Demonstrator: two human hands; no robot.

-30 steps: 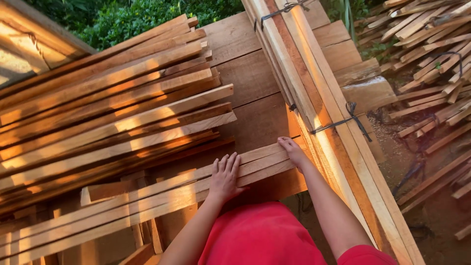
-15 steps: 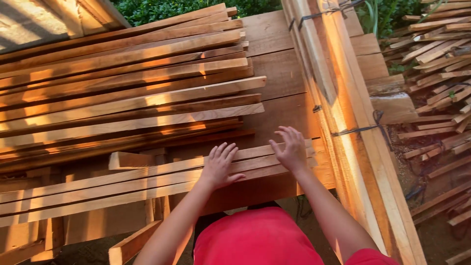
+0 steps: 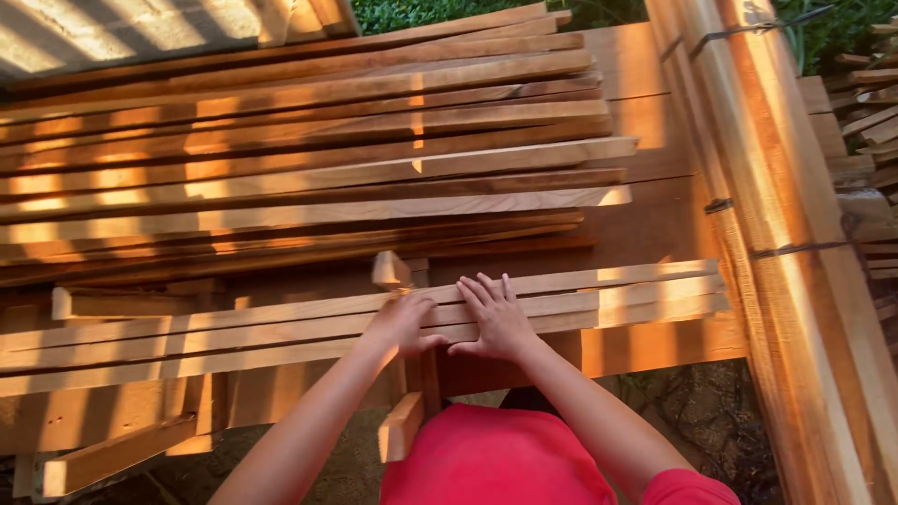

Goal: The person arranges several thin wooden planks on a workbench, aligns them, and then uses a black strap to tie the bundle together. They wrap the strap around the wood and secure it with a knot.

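— Where are the hands just now?

— Both lie on the near bundle of slats (image 3: 580,304), side by side at its middle; the left hand (image 3: 400,323) is curled over the front edge, fingers bent down so I cannot tell how tightly it grips; the right hand (image 3: 496,318) lies flat on top, fingers together and stretched away from the person, clamped on nothing.

— And how do the slats lie?

— Their long axis runs left to right across the desk (image 3: 655,112), square to both forearms; the right ends point toward the long beams (image 3: 748,159) and stop just short of them; the left ends run out of view.

— Which hand is nearer?

— Neither; both touch; the bigger stack of slats (image 3: 309,178) lies further off, parallel; a short upright stub (image 3: 390,269) stands just beyond the left hand.
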